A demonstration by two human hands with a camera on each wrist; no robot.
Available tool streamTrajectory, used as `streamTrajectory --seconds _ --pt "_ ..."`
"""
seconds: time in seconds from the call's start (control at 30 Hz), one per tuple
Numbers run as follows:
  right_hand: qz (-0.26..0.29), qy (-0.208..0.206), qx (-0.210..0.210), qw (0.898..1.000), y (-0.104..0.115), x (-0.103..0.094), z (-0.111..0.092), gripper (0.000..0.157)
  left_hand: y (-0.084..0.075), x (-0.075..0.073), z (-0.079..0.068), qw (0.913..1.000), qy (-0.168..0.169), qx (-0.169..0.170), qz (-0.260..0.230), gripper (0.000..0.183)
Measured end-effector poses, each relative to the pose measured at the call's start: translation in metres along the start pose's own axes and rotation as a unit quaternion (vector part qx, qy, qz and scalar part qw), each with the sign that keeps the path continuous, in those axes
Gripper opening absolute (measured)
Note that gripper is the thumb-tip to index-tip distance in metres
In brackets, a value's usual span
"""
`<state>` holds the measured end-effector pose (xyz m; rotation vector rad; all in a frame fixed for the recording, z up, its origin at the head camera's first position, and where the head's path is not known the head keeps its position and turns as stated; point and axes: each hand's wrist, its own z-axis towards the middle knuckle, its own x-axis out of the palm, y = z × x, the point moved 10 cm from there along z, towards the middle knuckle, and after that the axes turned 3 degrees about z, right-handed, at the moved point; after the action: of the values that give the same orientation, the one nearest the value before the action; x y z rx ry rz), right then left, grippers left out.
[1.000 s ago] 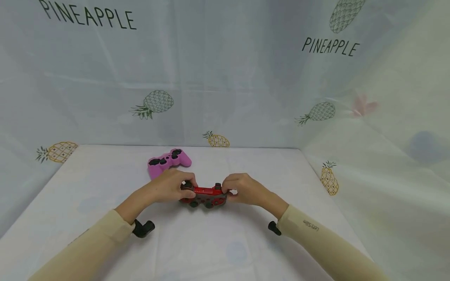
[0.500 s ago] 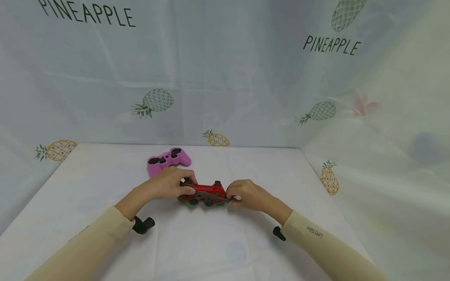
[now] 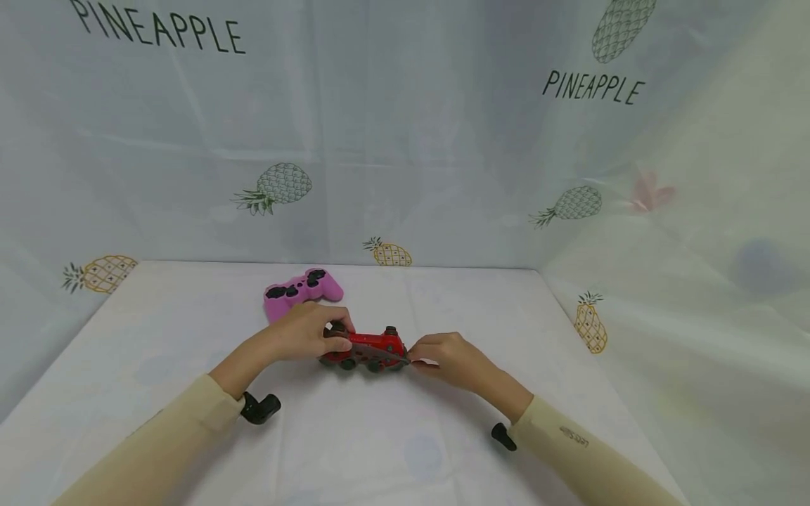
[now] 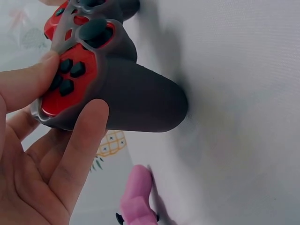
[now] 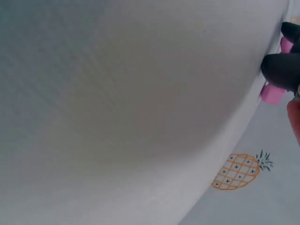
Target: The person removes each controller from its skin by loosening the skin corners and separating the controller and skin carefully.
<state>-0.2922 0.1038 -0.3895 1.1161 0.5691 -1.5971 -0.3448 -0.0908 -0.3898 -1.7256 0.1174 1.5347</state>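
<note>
A red game controller with black buttons is partly wrapped in a dark grey, rubbery cover. My left hand grips its left end, the thumb on the face beside the buttons and fingers behind the cover. At the other end, my right hand pinches the cover's edge, which is drawn out taut across the controller's front. Much of the red shell's right end shows bare. In the right wrist view only a fingertip and the cover's dark grip appear at the edge.
A pink game controller with black sticks lies behind my left hand, partly hidden by it. Everything rests on a table with a white cloth. A pineapple-printed curtain hangs along the back and right side.
My right hand has moved slightly right and down, pulling the cover's edge off the controller's right end. More red shell shows there. My left hand keeps its hold.
</note>
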Motion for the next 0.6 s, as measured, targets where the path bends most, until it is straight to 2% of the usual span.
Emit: streamTrajectory --seconds 0.23,0.4,0.6 --pt "-0.003 0.000 0.037 0.999 -0.007 -0.005 0.001 0.022 0.002 0.000 -0.002 0.9999 -0.012 -0.002 0.002 0.016" --pt "0.013 -0.002 0.033 0.999 -0.008 -0.007 0.001 0.022 -0.002 0.000 -0.002 0.9997 -0.017 0.017 0.006 0.017" --pt "0.039 -0.030 0.027 0.998 -0.007 -0.013 0.004 0.025 -0.006 0.000 -0.004 0.9994 -0.019 0.024 0.019 0.017"
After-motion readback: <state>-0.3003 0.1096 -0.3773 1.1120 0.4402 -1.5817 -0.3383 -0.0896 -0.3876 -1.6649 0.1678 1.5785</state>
